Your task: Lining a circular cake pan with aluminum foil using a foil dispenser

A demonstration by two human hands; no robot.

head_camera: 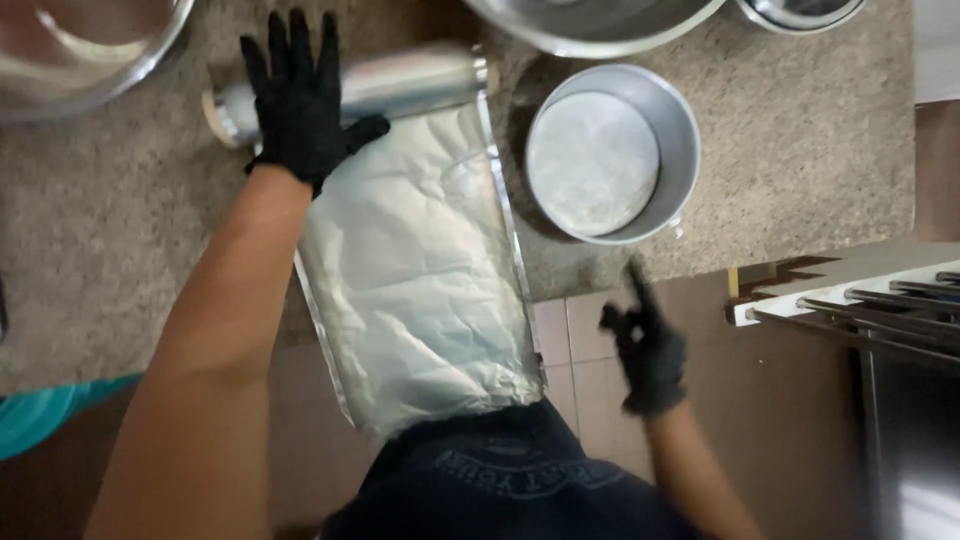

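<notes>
It's a kitchen: speckled stone counter (800, 150) w/ a round metal cake pan (612, 153), big metal bowls (590, 25) & a foil roll (360, 88).

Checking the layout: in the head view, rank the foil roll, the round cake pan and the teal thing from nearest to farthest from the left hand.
1. Foil roll: under the left hand.
2. Round cake pan: to its right on the counter.
3. Teal thing: low at the left edge.

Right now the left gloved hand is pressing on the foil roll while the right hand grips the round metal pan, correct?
Not quite. The head view shows the right hand hanging free off the counter's edge, apart from the round metal pan. The left hand does press on the foil roll.
</notes>
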